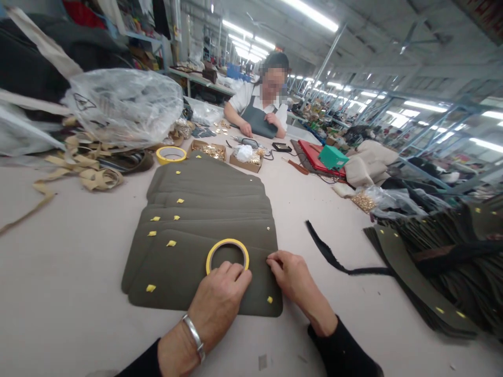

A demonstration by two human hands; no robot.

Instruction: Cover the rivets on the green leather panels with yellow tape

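Dark olive flat panels with rounded corners point(212, 188) lie overlapped in a staggered row on the pale pinkish-grey tabletop point(70, 251), right in front of the person, the nearest panel uppermost. Small crumpled yellow tape pieces point(171, 243) sit along their left side, and another sits near the front panel's lower right corner. The left hand point(222, 293), with a silver bracelet point(193, 335) at its wrist, is over the front panel, its fingers curled closed on the near edge of a yellow ring-shaped roll of tape point(228, 241); whether the roll rests flat or is slightly raised I cannot tell. The right hand point(293, 275) is at the front panel's right edge, thumb and forefinger tips drawn together there; whether anything is pinched between them I cannot tell. To the right, a frayed black fabric strip point(328, 255) trails across the tabletop toward a thick pile of dark olive pieces point(412, 277). Beyond the panels are a second yellow tape roll point(171, 161) and a shallow brown cardboard box point(244, 165) with gold-coloured bits. A co-worker in a white shirt and grey apron point(255, 118) sits across the tabletop, forearms resting near its far edge.
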